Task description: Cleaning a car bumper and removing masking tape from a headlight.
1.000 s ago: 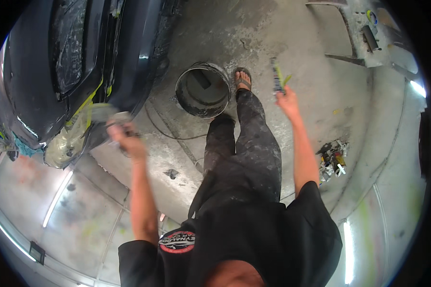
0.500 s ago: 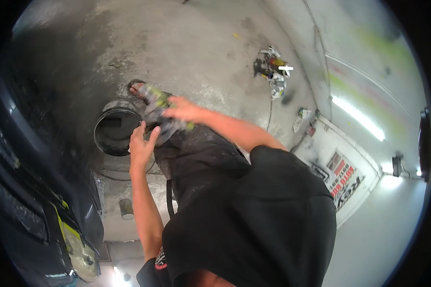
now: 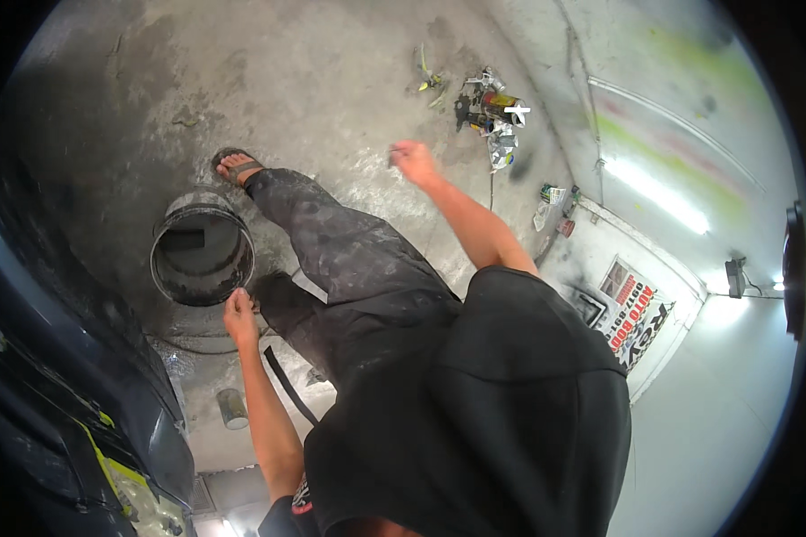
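Observation:
My left hand (image 3: 240,318) is closed, fingertips pinched together, just beside the near rim of a dark round bucket (image 3: 157,259). Whatever it may hold is too small to make out. Out to the right, over the floor, hangs my right hand (image 3: 415,163), its fingers curled; a dark bit shows at the fingertips, too blurred to name. Beyond it is a crumpled yellow-green and grey scrap (image 3: 428,80), slightly smeared. The bucket stands upright with a dark flat piece (image 3: 186,238) inside, next to my sandalled foot (image 3: 239,167).
A dark car body (image 3: 81,313) runs along the left. Cans and crumpled wrappings (image 3: 501,125) lie at the far right near the wall. A small can (image 3: 232,408) stands left of my left forearm, and a hose (image 3: 197,349) crosses the floor below the bucket.
My right hand has swung right and away from the bucket. The blurred green-grey bundle is gone from my hands, and a yellow-green scrap shows farther off. My left hand has lowered slightly, its fingers drawn together.

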The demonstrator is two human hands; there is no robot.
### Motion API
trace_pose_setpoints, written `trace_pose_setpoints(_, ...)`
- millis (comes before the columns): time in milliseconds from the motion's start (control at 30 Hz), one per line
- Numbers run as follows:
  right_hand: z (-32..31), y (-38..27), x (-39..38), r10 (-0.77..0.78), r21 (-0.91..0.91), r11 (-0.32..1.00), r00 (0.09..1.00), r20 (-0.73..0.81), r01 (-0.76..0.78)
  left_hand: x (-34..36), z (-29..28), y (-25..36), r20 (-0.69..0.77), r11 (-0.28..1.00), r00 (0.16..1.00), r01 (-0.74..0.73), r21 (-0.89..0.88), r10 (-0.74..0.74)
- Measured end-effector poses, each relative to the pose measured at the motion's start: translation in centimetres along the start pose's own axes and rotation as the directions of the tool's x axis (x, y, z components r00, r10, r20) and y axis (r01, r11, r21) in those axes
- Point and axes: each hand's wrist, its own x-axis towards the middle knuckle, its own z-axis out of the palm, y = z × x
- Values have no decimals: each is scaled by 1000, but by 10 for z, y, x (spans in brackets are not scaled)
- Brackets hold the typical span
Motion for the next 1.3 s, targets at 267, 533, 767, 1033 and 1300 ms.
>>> trace_pose_setpoints(267, 159, -146, -70, -417, 257, 882, 908, 38, 394, 13, -9, -80, -144, 995, 989, -29, -98, 15)
trace_pose_setpoints(533, 400, -180, -81, -698, 353, 707, 688, 202, 613, 125, -13, -92, -234, 987, 959, -154, 42, 160)
trace_pose_setpoints(767, 552, -122, -1, -104, -361, 817, 731, 675, 449, 277, 11, -157, -116, 764, 968, -99, 638, 222)
trace_pose_setpoints(1033, 616, -77, 13, -420, -326, 780, 833, 359, 534, 350, 42, -204, 123, 666, 973, 41, 745, -197)
trace_pose_setpoints(1300, 572, -83, -18, -102, -529, 526, 667, 738, 666, 279, 25, -185, 16, 894, 990, 117, 432, -137)
